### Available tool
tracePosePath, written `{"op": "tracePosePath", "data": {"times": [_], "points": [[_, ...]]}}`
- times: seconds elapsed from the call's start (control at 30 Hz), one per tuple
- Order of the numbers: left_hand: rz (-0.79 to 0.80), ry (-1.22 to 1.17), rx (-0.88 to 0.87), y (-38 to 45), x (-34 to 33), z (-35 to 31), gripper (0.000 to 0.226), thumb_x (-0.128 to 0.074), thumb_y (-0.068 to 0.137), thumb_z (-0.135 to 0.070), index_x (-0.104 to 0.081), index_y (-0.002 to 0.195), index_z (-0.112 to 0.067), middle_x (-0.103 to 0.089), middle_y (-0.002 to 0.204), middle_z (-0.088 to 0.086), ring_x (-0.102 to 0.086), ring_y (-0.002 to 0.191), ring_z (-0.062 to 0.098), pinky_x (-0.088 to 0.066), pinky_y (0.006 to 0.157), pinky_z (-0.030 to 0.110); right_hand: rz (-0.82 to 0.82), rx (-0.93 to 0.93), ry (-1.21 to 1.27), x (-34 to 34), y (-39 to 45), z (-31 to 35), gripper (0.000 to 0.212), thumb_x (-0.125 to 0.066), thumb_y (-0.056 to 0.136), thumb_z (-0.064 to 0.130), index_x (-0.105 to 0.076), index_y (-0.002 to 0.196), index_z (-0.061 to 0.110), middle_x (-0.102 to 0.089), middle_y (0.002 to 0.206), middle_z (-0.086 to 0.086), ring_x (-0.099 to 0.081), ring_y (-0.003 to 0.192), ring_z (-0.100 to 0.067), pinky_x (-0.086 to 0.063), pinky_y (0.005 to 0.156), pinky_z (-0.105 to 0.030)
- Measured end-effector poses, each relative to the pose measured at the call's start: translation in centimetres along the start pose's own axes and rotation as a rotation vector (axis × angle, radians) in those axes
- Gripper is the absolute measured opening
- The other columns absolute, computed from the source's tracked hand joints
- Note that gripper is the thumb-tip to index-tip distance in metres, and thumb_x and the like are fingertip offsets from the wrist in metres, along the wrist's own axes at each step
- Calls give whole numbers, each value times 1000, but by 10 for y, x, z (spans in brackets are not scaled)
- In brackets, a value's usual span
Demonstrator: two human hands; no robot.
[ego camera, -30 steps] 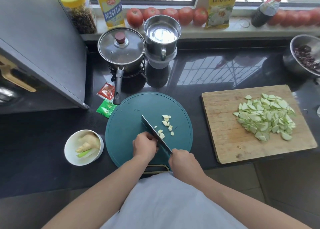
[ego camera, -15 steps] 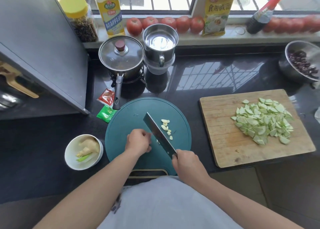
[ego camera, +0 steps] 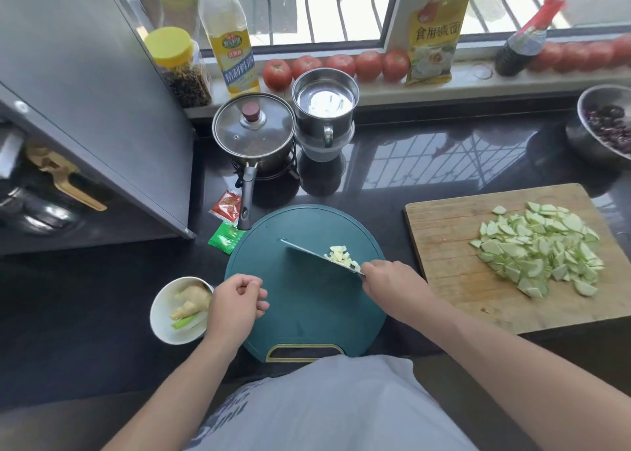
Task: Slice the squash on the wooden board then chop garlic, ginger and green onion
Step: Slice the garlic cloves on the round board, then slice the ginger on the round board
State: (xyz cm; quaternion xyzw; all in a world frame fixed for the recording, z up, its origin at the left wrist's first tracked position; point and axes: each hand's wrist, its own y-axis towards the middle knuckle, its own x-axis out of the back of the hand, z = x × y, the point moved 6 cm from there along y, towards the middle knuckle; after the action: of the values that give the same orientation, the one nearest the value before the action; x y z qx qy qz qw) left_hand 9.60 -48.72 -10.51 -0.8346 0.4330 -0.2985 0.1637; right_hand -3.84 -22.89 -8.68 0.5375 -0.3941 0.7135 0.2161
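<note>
On the counter [ego camera: 426, 163], we stand between garlic and ginger. At far left a white bowl [ego camera: 160, 317] holds the ginger root [ego camera: 193, 300] and a piece of green onion [ego camera: 182, 322], both uncut. Our left hand [ego camera: 235, 305] hovers just beside that bowl, over the left edge of the round teal cutting board [ego camera: 304, 307], fingers loosely curled and holding nothing. Further right, our right hand [ego camera: 392, 291] wraps the cleaver [ego camera: 314, 254] by its handle, the blade tilted with the chopped garlic [ego camera: 341, 256] gathered in a small heap against it near the board's upper right. On the wooden board [ego camera: 444, 262] at right, the squash slices [ego camera: 536, 256] lie piled, so we judge that step finished.

Half a second earlier the left hand sat near the middle of the teal board, close to the blade; now it is drawn back toward the bowl, and the scattered garlic is pushed together, further right.

Next, we judge, comes lifting the ginger onto the teal board, with the blade kept clear.
</note>
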Motion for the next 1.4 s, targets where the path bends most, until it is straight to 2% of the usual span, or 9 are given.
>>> {"op": "tracePosePath", "data": {"times": [0.17, 0.27, 0.37, 0.5, 0.67, 0.83, 1.0, 1.13, 1.4], "points": [[-6, 45, -132, 4, 1, -32, 21, -55, 98, -11, -70, 87, -21, -75, 80, 3, -71, 65, 12, -61, 67, 35, -51, 87, -25, 7, -10, 3, 12, -43, 97, 24, -50, 89, 20, -54, 79, 2, -48, 56, -21, -37, 50, -33], [-28, 345, -523, -8, -4, -63, 19, -60, 97, -16, -71, 92, -30, -69, 84, -15, -66, 79, 5, -52, 72, 27, -95, 142, -36, 9, -28, 10, 6, -47, 94, 24, -51, 92, 20, -53, 77, 3, -50, 52, -21, -41, 46, -35], [33, 705, -947, -34, -30, -86, 25, -64, 96, -31, -71, 120, -27, -55, 106, -7, -56, 98, 14, -51, 83, 36, -86, 87, -43, 6, -44, 4, 7, -53, 92, 17, -47, 93, 21, -50, 77, 4, -48, 49, -19, -34, 41, -32], [155, 1210, -862, -37, -69, -82, 62, -27, 98, -69, -44, 148, -38, -22, 163, 13, -14, 149, 36, -14, 122, 54, -105, 22, -61, 9, -54, -10, 37, -60, 87, 13, -26, 87, 27, -40, 72, 8, -38, 46, -15, -15, 39, -25], [624, 1240, -928, -51, -130, -77, 57, -14, 100, -64, -41, 144, -40, -36, 152, 7, -31, 137, 30, -28, 113, 47, -30, 54, -98, 6, -61, -6, 39, -71, 79, 10, -37, 93, 22, -42, 83, 4, -44, 52, -14, -30, 41, -27], [743, 1236, -872, -38, -156, -73, 34, -30, 108, -36, -55, 118, -16, -48, 112, 3, -44, 102, 23, -45, 90, 47, -35, 132, -159, 8, -57, 14, 61, -86, 57, 8, -36, 90, 19, -43, 75, 0, -42, 46, -12, -23, 40, -25], [707, 1267, -783, -18, -161, -74, 30, -33, 107, -21, -59, 112, -5, -51, 117, 11, -44, 105, 26, -44, 94, 49, -84, 141, -194, 13, -56, 23, 61, -86, 51, 5, -38, 86, 19, -43, 72, 1, -45, 45, -14, -24, 38, -27], [573, 916, -741, -9, -148, -92, 36, -35, 108, -21, -61, 131, -12, -54, 128, 3, -46, 121, 22, -37, 108, 38, -101, 100, -157, 15, -61, 17, 47, -78, 57, 3, -43, 82, 20, -43, 73, 2, -43, 45, -16, -26, 38, -29], [-65, 438, -494, -11, 8, -60, 24, -57, 96, -9, -75, 105, -20, -70, 101, -10, -63, 95, 13, -47, 87, 31, -61, -98, 155, -13, -68, 19, 13, -46, 89, 27, -45, 102, 29, -52, 91, 9, -55, 65, -24, -45, 57, -36]]}}
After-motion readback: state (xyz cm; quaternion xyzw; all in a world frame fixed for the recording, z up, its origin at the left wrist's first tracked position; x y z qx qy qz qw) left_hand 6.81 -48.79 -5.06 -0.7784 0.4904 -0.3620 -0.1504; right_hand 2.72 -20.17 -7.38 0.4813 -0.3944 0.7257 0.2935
